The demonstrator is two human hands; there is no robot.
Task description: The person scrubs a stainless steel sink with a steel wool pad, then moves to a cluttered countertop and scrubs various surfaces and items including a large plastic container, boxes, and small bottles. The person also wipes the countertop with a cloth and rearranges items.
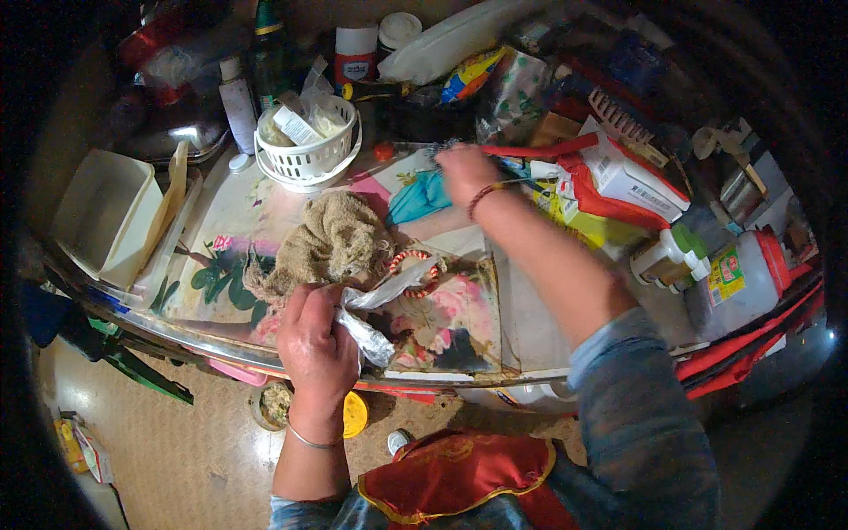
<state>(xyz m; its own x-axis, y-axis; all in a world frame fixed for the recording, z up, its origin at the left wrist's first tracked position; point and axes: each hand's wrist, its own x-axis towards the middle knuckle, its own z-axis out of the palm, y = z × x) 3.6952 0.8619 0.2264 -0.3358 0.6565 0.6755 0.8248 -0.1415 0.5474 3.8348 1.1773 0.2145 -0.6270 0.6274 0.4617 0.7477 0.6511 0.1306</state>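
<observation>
My left hand is closed around a crumpled white plastic wrapper at the table's front edge. Just beyond it lies a bunched tan cloth with frayed edges. A red-and-white twisted cord loop rests to the right of the cloth, partly under the wrapper. My right hand reaches across the table, over the end of a teal cloth or bag; its fingers are curled and blurred, and whether it grips anything cannot be told. A red strap runs from beside it to the right.
A white plastic basket holding bags stands at the back left, near an empty-looking pale bin. At the right are a white box, pill bottles and a red-lidded plastic jar. An open container is below the front edge.
</observation>
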